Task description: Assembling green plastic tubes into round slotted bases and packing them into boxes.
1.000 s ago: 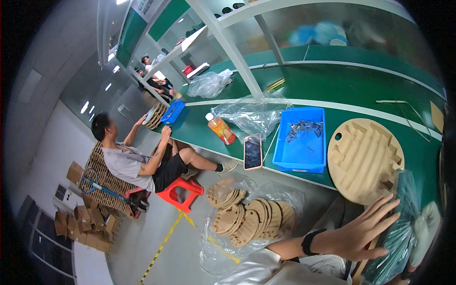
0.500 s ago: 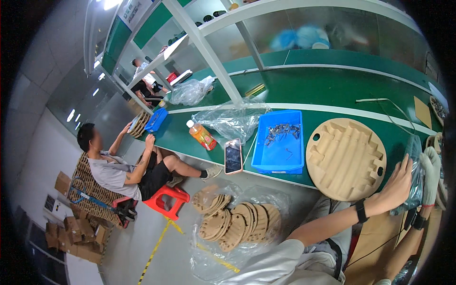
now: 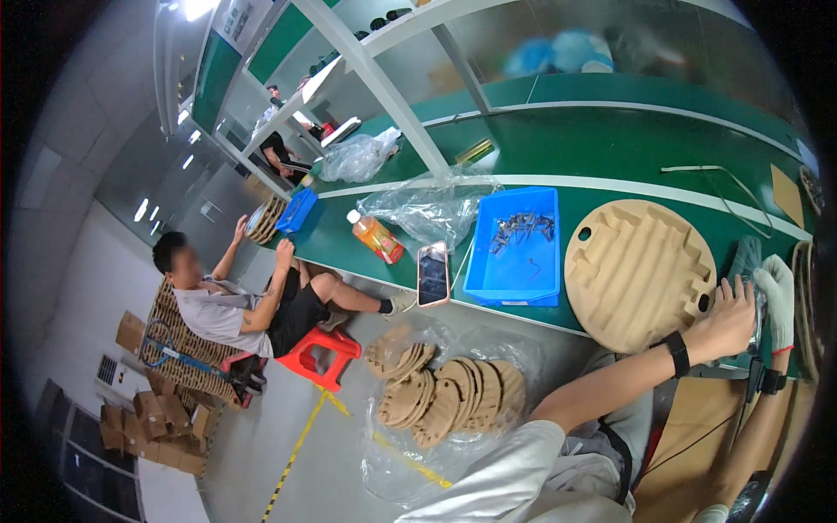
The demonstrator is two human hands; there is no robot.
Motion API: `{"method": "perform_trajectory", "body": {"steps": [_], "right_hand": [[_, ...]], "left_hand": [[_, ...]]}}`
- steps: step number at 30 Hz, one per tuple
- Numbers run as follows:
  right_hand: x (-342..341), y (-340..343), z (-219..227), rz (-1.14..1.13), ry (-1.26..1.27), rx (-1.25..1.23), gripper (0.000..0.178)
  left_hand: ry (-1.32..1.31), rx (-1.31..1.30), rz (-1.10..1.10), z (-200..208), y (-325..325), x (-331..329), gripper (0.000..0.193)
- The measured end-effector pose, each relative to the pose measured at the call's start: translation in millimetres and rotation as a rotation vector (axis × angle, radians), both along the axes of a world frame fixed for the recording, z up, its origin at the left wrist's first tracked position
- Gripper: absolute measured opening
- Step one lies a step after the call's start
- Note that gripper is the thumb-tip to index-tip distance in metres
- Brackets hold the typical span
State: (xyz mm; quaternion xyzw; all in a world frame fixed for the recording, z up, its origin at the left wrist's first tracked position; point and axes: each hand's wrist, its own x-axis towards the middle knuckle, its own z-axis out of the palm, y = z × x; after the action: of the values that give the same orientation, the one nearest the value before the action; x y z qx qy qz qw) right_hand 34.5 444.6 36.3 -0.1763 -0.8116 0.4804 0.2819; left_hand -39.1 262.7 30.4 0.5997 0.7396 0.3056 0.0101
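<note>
At the right end of the green bench, a clear plastic bag (image 3: 745,261) with dark contents I cannot make out lies by both hands. My left hand (image 3: 725,321), bare with a black wristband, rests against its near side, fingers stretched and spread. My right hand (image 3: 779,305), in a whitish glove, has its fingers bent over the bag's right side; part of the grip is hidden. Beside my left hand lies a round tan moulded tray (image 3: 641,275) with stepped grooves and two dark holes. Left of the tray, a blue bin (image 3: 513,283) contains small dark metal-looking pieces.
A phone (image 3: 432,275), an orange drink bottle (image 3: 377,237) and crumpled plastic film (image 3: 427,209) lie along the bench. Several round tan trays (image 3: 436,410) sit on plastic on the floor. A co-worker (image 3: 218,301) sits on a red stool (image 3: 321,356). Cardboard (image 3: 689,436) lies near my right forearm.
My right hand's gloved fingers, straight and upright before, are now bent toward the bag. My left hand's fingers have spread wider. The whole view has shifted slightly.
</note>
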Motion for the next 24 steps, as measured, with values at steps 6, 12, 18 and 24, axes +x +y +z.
{"method": "perform_trajectory", "body": {"steps": [6,12,18,24], "right_hand": [[-1,-9,-3,-0.012,-0.011,-0.039,0.018],[-2,-34,9,-0.045,-0.062,-0.163,0.018],[12,-25,-8,-0.021,0.016,-0.142,0.019],[10,-38,7,0.051,0.015,-0.206,0.013]], "left_hand": [[0.01,0.099,0.04,6,13,-18,0.031],[-0.113,0.377,0.057,-1,37,-33,0.016],[-0.244,0.387,-0.003,-10,47,-34,0.008],[-0.236,0.415,-0.058,-15,45,-41,0.006]]}}
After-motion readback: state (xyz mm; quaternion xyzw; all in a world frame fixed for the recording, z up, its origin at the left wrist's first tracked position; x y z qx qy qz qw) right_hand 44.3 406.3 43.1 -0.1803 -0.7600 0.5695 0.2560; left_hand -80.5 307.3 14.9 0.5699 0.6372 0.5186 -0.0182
